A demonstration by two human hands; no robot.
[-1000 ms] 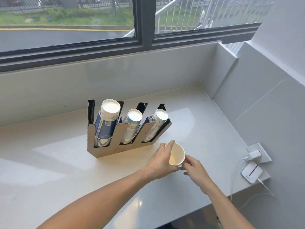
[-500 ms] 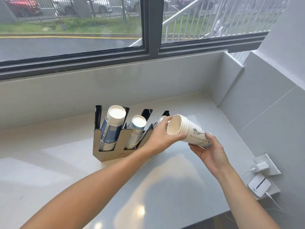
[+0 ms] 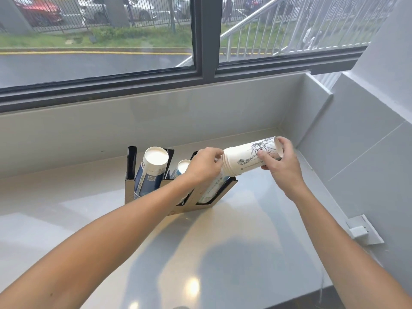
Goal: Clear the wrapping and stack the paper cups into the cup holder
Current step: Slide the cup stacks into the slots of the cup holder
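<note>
A short stack of white paper cups [image 3: 247,159] with black line drawings lies nearly level in the air, rims pointing left. My right hand [image 3: 282,162] grips its base end. My left hand [image 3: 206,166] holds the rim end. The stack hovers just above the right slot of the black and tan cup holder [image 3: 174,207] on the counter. That slot holds a leaning stack of white cups [image 3: 211,190]. The left slot has a blue stack [image 3: 149,172] and the middle slot a smaller one [image 3: 183,167], partly hidden by my left hand.
The holder stands on a pale counter [image 3: 66,210] under a wide window [image 3: 100,41]. A grey wall [image 3: 367,152] closes the right side. A white wall plate with a plug [image 3: 362,230] sits at the right, with a thin cable [image 3: 321,284] by the counter's front edge.
Both hands have lifted the cup stack from the counter and turned it on its side, rims to the left, then carried it up over the holder's right slot.
</note>
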